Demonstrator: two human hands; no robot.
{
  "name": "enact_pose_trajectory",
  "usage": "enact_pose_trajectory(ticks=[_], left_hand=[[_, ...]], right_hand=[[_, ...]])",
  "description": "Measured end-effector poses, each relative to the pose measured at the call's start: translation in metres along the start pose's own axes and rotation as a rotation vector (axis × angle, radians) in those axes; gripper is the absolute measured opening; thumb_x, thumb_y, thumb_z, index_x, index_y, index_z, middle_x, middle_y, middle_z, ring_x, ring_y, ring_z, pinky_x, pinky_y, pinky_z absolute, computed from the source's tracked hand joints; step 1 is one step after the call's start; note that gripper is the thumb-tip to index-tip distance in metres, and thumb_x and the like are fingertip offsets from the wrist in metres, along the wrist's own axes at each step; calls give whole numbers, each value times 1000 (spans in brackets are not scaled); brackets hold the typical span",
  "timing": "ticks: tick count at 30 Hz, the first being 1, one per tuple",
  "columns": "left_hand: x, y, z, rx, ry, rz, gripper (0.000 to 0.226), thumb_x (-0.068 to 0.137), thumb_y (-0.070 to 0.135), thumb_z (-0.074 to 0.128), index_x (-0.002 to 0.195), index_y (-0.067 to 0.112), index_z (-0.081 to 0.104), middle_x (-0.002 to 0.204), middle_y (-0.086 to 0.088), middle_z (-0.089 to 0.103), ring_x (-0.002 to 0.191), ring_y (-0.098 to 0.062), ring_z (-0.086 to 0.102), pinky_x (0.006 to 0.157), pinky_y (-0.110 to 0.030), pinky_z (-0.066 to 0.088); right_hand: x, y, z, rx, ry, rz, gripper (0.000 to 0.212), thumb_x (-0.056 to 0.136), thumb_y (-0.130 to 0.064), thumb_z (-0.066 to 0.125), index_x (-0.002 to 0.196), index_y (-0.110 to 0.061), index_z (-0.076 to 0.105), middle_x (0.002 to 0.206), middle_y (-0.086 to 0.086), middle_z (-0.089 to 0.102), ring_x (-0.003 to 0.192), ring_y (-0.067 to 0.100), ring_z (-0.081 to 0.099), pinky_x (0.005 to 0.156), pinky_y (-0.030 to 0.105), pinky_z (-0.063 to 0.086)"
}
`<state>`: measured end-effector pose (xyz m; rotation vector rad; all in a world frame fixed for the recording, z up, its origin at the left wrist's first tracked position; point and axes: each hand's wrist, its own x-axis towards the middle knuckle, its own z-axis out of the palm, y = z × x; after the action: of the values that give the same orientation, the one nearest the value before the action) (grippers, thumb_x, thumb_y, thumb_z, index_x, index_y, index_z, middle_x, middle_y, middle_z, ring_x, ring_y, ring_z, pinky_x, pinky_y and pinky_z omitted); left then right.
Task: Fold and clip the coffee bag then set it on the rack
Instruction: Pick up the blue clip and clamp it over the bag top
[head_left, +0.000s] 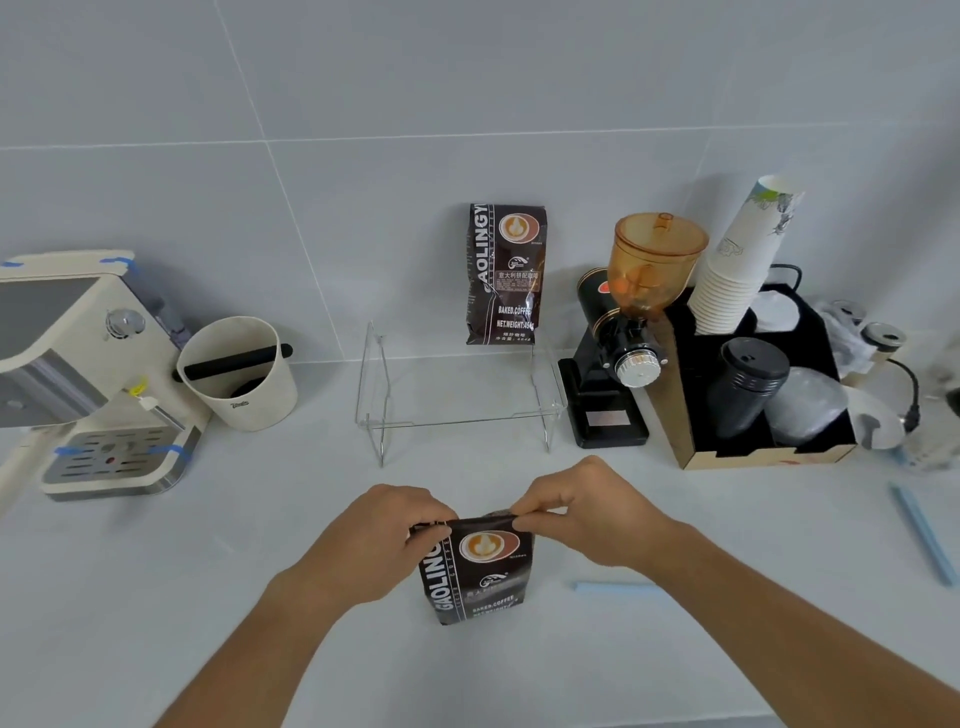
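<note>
A dark brown coffee bag (480, 571) stands upright on the white counter near me. My left hand (384, 535) pinches its top left corner and my right hand (582, 514) pinches its top right corner, with the top edge folded over between them. Behind it stands a clear rack (457, 400) with wire legs. A second, identical coffee bag (506, 273) stands on the rack's back right part, leaning on the wall. A pale blue clip bar (615, 588) lies on the counter just right of the held bag.
An espresso machine (88, 374) and a cream knock box (239, 374) sit at the left. A coffee grinder (631, 327) and a box (753, 452) of paper cups and lids stand at the right. Another blue bar (922, 535) lies far right.
</note>
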<state>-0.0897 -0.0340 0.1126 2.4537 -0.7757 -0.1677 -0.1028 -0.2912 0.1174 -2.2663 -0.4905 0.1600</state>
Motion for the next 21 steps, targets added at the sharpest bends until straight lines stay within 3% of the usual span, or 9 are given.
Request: enact_pose_trajectory(ticks=[4, 6, 10, 12, 16, 21], left_hand=[[-3, -5, 1, -7, 35, -41, 15, 91, 16, 64, 97, 22, 76, 83, 8, 73, 75, -9, 64, 68, -32, 54], [-5, -6, 2, -24, 60, -55, 13, 90, 13, 67, 96, 20, 77, 82, 7, 74, 74, -10, 65, 67, -31, 54], [-12, -7, 8, -132, 122, -119, 16, 86, 7, 71, 90, 21, 78, 77, 16, 73, 77, -4, 65, 59, -6, 44], [-16, -8, 11, -220, 177, -171, 21, 83, 4, 74, 85, 25, 78, 82, 20, 74, 78, -3, 66, 54, -2, 41], [-21, -8, 16, -305, 262, -289, 35, 77, 5, 79, 76, 40, 74, 81, 24, 74, 75, -3, 68, 53, -6, 46], [-27, -15, 13, -350, 268, -316, 40, 81, -1, 74, 85, 39, 74, 89, 27, 75, 81, 2, 71, 70, -5, 51]], right_hand=[[-10, 22, -14, 163, 89, 185, 8, 77, -23, 81, 79, -31, 79, 79, -6, 78, 73, 2, 70, 69, 11, 54], [-20, 45, -23, 140, 162, 285, 18, 79, -19, 79, 76, -36, 75, 78, -10, 76, 72, 1, 69, 68, 6, 51], [-47, 106, -24, -138, 60, 535, 16, 88, -24, 62, 79, -27, 75, 73, -21, 64, 69, -2, 59, 65, 6, 40], [-60, 134, -15, -227, 15, 621, 21, 88, -26, 56, 75, -31, 71, 73, -17, 59, 67, 1, 53, 68, 17, 40], [-85, 174, 2, -263, 2, 782, 23, 90, -25, 61, 109, -19, 72, 106, 0, 69, 95, 18, 63, 82, 27, 51], [-96, 189, 17, -235, 18, 859, 14, 88, -25, 62, 87, -20, 75, 91, 0, 66, 80, 18, 60, 67, 27, 47]])
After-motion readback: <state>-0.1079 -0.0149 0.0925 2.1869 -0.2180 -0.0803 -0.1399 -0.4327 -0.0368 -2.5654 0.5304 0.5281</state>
